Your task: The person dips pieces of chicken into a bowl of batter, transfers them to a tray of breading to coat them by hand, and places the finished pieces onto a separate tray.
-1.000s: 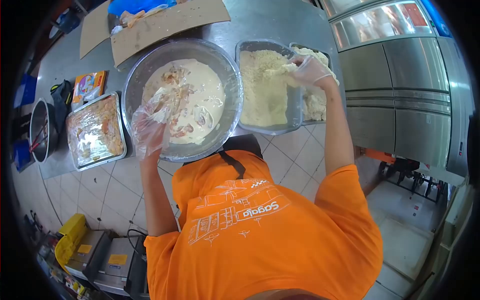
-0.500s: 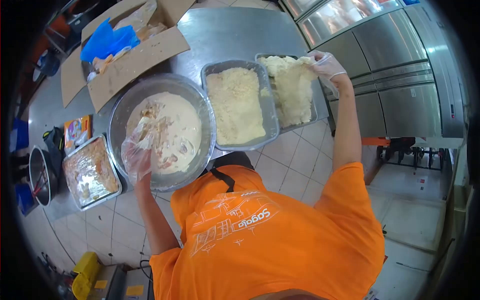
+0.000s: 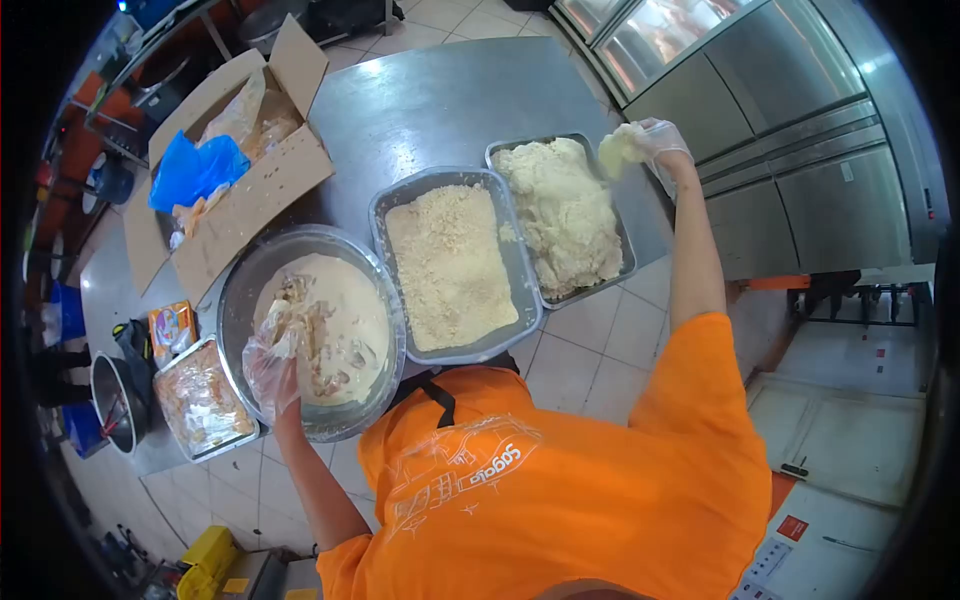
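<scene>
My left hand [image 3: 274,362], in a clear plastic glove smeared with batter, is inside the left part of a large metal bowl [image 3: 235,285]. Its fingers look closed, but batter and glove hide what they hold. Pale batter [image 3: 345,310] with meat-like pieces fills the bowl. Pinched in my gloved right hand [image 3: 660,142] is a pale crumb-coated piece [image 3: 620,150], held just beyond the right edge of a tray [image 3: 632,262]. More crumb-coated pieces [image 3: 560,215] are heaped in that tray. Between bowl and tray stands a grey tub [image 3: 530,290] of breadcrumbs [image 3: 450,260].
An open cardboard box [image 3: 255,205] with a blue plastic bag [image 3: 198,172] stands behind the bowl on the steel table [image 3: 440,95]. To the left are a film-covered tray [image 3: 205,400], an orange packet [image 3: 173,330] and another metal bowl [image 3: 118,400]. Steel cabinets [image 3: 790,90] stand right.
My right hand has brought a crumb-coated piece off the heap, out past the tray's right edge. My left hand stays in the batter bowl. The camera view has shifted.
</scene>
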